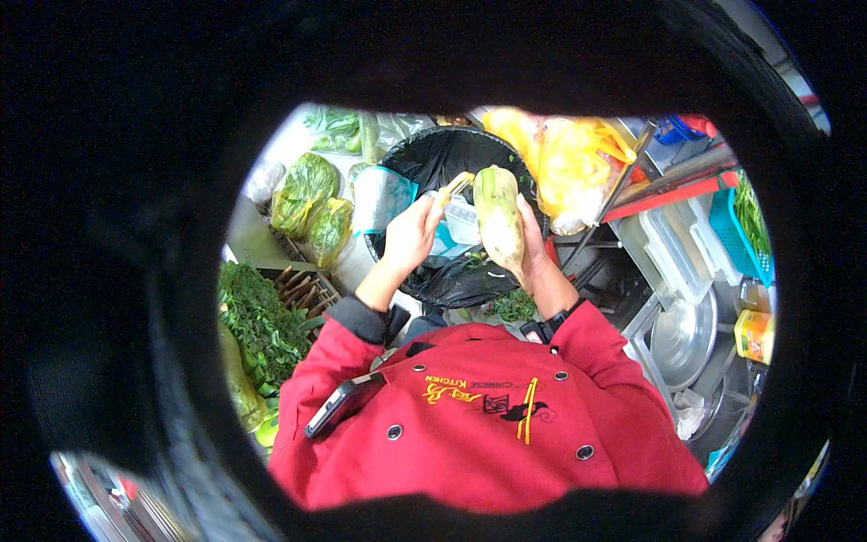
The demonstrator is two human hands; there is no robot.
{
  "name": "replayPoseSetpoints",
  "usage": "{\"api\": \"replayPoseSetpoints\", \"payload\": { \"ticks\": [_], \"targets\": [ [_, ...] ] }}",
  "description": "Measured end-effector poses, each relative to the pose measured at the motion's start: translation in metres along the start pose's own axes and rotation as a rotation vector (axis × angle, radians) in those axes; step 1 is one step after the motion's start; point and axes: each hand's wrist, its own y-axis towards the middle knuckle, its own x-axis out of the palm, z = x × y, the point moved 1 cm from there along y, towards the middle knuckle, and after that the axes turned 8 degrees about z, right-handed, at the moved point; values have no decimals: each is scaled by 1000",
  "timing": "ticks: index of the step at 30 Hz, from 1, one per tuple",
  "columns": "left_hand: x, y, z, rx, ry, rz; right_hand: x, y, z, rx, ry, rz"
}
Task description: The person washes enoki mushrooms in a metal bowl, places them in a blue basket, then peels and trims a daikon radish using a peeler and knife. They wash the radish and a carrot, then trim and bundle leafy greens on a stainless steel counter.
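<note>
My left hand [409, 234] grips a yellow-handled peeler [456, 187], its head close to the wide end of a pale green and white radish [498, 213]. Around the radish's far side curls my right hand [533, 234], holding it with the thin root tip towards me. A brighter green strip shows near the wide end. Both hands are above a round bin [467, 143] lined with a black plastic bag. A clear plastic container [463, 221] and a few green scraps lie in the bin.
Bagged green vegetables [306, 193] and a heap of leafy greens [261, 311] lie to the left. A yellow plastic bag [572, 169] sits beside the bin. To the right are clear plastic boxes [677, 244], a teal basket [738, 234] of greens and a round metal lid or pan [684, 339].
</note>
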Motion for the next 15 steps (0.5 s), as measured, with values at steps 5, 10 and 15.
{"api": "replayPoseSetpoints", "payload": {
  "ticks": [5,10,15],
  "targets": [
    [16,19,-10,27,15,-9,23,-19,4,110,-31,-70],
    [26,-16,13,168,-1,-125,0,9,-3,-4,-14,-34],
    [17,-46,32,316,-83,-226,-26,39,-15,-116,22,133]
  ]
}}
